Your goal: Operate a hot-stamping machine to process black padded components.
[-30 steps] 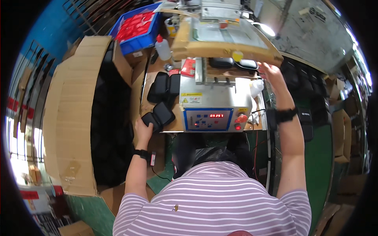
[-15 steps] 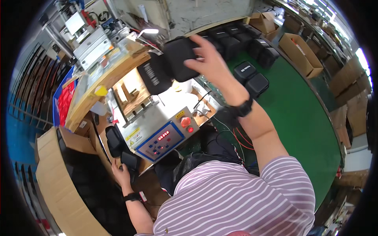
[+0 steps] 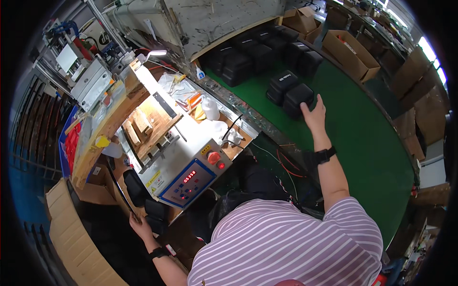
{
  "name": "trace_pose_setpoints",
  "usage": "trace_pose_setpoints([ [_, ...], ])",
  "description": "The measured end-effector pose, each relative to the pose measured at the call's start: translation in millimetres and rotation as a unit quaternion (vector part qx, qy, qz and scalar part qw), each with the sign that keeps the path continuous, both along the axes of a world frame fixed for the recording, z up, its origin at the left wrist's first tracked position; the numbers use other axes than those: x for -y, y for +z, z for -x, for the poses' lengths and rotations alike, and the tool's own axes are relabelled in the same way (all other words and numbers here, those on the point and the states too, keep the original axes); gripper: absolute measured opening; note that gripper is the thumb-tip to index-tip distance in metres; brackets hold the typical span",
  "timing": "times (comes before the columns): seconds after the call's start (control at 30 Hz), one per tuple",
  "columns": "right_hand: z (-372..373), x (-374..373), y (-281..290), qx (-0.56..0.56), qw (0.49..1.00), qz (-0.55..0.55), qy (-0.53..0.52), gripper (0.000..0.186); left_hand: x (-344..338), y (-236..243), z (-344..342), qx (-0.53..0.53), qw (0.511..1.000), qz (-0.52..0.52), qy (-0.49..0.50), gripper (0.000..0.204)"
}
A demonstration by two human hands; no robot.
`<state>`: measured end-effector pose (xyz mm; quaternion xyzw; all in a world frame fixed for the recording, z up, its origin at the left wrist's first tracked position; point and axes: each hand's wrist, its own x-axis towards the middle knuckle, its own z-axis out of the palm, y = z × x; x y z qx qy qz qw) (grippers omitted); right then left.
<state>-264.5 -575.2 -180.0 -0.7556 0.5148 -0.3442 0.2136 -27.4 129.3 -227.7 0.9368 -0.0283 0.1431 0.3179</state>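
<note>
On the green table, my right hand (image 3: 315,116) is beside an opened black zip case (image 3: 298,97), thumb at its near edge and fingers apart. The case's other half (image 3: 284,82) bears pale lettering and lies just beyond. At the lower left, my left hand (image 3: 141,229) is closed on the lower end of a long, thin black piece (image 3: 122,191), seen edge-on; its kind is unclear. Next to that hand, more black cases (image 3: 155,209) rest by the machine, below its control panel (image 3: 187,183).
Several black cases (image 3: 236,66) stand in rows at the green table's (image 3: 355,143) far end. The press machine has a lit wooden jig (image 3: 139,126) and a red button (image 3: 213,158). A cardboard box (image 3: 71,229) with dark contents stands lower left; another carton (image 3: 353,55) is far right.
My right hand has moved from above the machine to the green table and no longer holds the opened black case up. My left hand now grips a thin black piece. The view has shifted.
</note>
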Motion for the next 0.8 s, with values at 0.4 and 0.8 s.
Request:
trace_pose_setpoints([
  [0.4,-59.8,-14.5,21.0,-0.213,0.969,0.123,0.040,0.088,-20.4,15.2,33.5,-0.008,0.996,-0.081,0.031,0.044],
  [0.8,-122.4,104.0,6.2,-0.231,0.965,0.082,-0.095,0.076,-49.7,35.5,103.5,-0.036,0.980,-0.158,0.119,0.042],
])
